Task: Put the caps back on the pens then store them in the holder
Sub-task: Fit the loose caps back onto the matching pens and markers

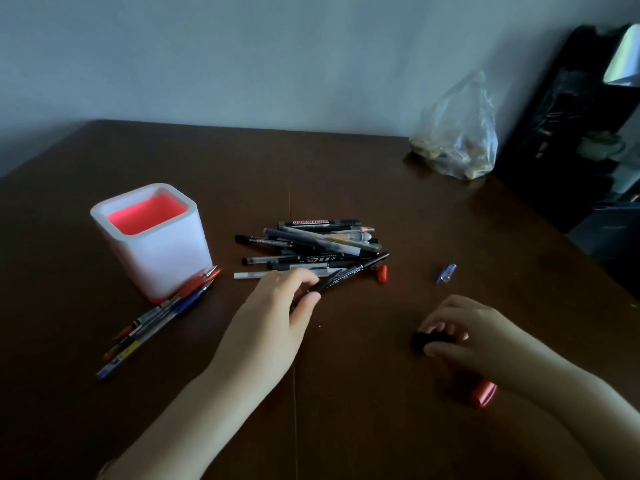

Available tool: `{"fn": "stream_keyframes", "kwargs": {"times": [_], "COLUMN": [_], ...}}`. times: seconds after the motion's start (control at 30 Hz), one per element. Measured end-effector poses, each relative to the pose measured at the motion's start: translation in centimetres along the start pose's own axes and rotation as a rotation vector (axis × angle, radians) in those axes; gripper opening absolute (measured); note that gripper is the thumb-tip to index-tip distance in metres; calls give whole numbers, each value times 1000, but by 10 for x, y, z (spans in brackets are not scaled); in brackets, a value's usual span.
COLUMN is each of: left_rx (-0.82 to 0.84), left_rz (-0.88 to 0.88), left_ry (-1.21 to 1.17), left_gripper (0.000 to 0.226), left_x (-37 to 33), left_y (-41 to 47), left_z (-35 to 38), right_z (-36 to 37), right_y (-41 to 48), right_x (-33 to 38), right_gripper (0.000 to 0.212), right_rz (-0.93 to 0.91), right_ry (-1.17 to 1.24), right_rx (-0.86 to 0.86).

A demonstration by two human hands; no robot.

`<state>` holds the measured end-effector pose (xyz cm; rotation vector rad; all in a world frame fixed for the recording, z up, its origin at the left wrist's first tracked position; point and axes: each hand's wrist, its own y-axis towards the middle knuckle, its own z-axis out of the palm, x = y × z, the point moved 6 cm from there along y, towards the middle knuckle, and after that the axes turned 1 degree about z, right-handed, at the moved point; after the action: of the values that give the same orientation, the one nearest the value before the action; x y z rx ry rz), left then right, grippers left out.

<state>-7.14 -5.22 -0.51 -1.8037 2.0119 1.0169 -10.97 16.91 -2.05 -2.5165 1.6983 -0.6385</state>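
A white holder [166, 251] with a red inside stands at the left of the dark wooden table [346, 174]. A pile of several pens and markers [311, 247] lies at the middle. My left hand [277, 306] pinches a black marker [353, 271] at the pile's front edge. My right hand [460, 330] curls its fingers round a black cap [424, 339] at the lower right. A red cap [381, 272] and a blue cap [446, 272] lie loose to the right of the pile. Another red cap [483, 393] shows under my right wrist.
Several uncapped red, blue and black pens [162, 313] lie in a row in front of the holder. A clear plastic bag [457, 140] sits at the table's far right corner, beside dark furniture [571, 133]. A wall rises behind the table.
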Motion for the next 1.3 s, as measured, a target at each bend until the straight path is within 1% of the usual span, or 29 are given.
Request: {"fn": "stream_keyframes", "kwargs": {"times": [0.07, 0.1, 0.13, 0.2, 0.23, 0.27, 0.33, 0.37, 0.4, 0.5, 0.57, 0.63, 0.73, 0.8, 0.87, 1.0, 1.17, 1.3], "left_rx": [-36, -46, -49, -38, -29, -19, -2, 1, -1, -28, -46, -49, -22, 2, 11, 15, 43, 5], "left_rz": [-25, -42, -59, -94, -114, -133, -161, -169, -173, -177, -173, -154, -109, -84, -68, -48, -35, -28], "left_ry": [-51, -79, -110, -184, -223, -253, -280, -285, -288, -287, -285, -279, -287, -281, -263, -230, -224, -226], "left_gripper": [19, 19, 18, 18, 18, 18, 18, 18, 18, 16, 16, 17, 20, 21, 22, 22, 24, 21], "left_x": [4, 5, 7, 9, 10, 11, 13, 14, 15, 17, 17, 15, 11, 9, 9, 7, 6, 4], "left_y": [2, 2, 2, 2, 2, 2, 2, 2, 1, 2, 2, 2, 2, 2, 2, 2, 2, 1], "left_z": [-1, -1, -1, 1, 2, 3, 6, 6, 6, 4, 3, 2, 2, 3, 4, 4, 5, 3], "right_z": [-6, -13, -21, -39, -44, -46, -39, -32, -25, -2, 6, 7, 1, -3, -7, -10, -9, -5], "right_y": [5, 7, 8, 8, 12, 18, 33, 40, 44, 47, 46, 45, 41, 40, 40, 41, 40, 40], "right_x": [11, 17, 23, 34, 38, 44, 54, 55, 55, 49, 50, 52, 54, 52, 50, 51, 55, 63], "right_gripper": [18, 23, 28, 34, 34, 33, 27, 24, 21, 16, 16, 16, 9, 8, 9, 12, 16, 16], "right_rz": [-43, -83, -120, -186, -210, -229, -225, -194, -148, -31, -29, -28, -36, -50, -63, -120, -150, -172], "right_ry": [-7, 57, 191, 588, 798, 1005, 1332, 1408, 1436, 1456, 1438, 1359, 1145, 1066, 1052, 1134, 1114, 1049], "right_rx": [-90, -188, -315, -558, -614, -619, -545, -522, -514, -456, -364, -321, -357, -403, -433, -439, -444, -381]}}
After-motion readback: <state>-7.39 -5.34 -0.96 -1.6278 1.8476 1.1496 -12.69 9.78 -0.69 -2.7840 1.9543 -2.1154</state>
